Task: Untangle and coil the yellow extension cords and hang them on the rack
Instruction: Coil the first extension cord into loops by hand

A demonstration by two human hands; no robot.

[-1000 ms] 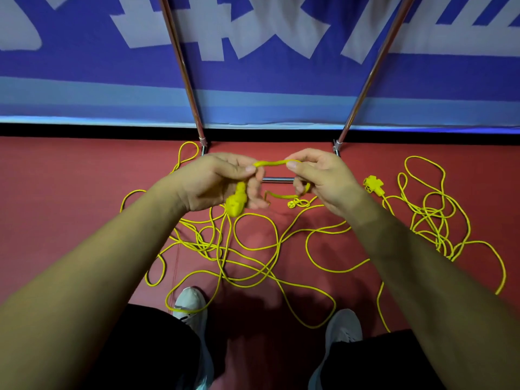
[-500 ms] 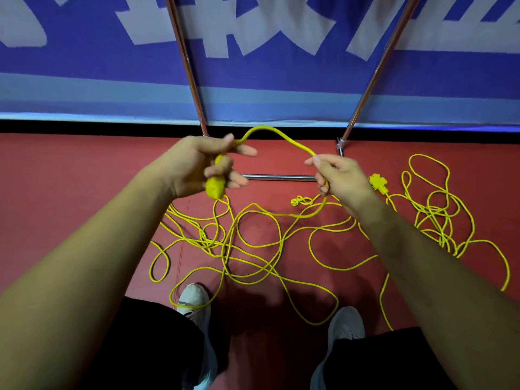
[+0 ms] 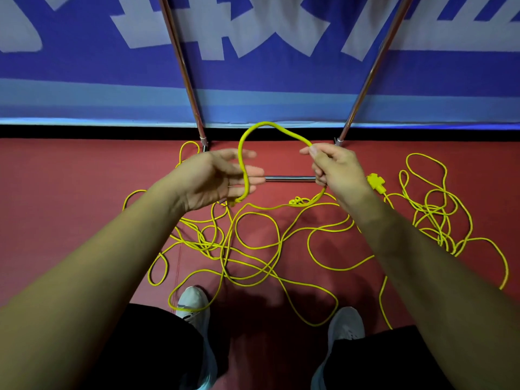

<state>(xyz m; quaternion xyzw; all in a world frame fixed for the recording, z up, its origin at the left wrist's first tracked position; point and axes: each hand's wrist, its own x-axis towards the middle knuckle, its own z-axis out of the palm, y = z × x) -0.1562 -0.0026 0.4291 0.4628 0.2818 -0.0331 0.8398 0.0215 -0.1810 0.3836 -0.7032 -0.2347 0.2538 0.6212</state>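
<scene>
My left hand [image 3: 216,178] was spread wide, fingers nearly straight and pointing right. A smooth, round yellow cord [image 3: 267,123] lay across them and dipped under the heel of the palm. I could not tell whether my thumb pinned it. My right hand [image 3: 337,170] was curled round the same cord, thumb and forefinger pinching it at the top. Between the two hands the cord rose in a stiff arch, and below my right hand it dropped away to the floor [image 3: 70,206].

The rest of the cord sprawled on that matte red floor as a loose tangle [image 3: 253,249] of thin crossing loops in front of my white shoes [image 3: 194,301], one loop touching the toe of the left shoe. A small tight knot [image 3: 298,201] sat just under the arch. A second heap of loops [image 3: 436,215] lay to the right, apart from the first, with a chunky yellow plug [image 3: 375,182] just beside my right wrist.

The rack [image 3: 183,66] stood straight ahead: two shiny metal poles slanting upward and a low crossbar [image 3: 289,178] showing between my hands. Behind it hung a blue banner [image 3: 253,80] with big white shapes, its black lower edge meeting the floor. Bare red floor stretched to the far left.
</scene>
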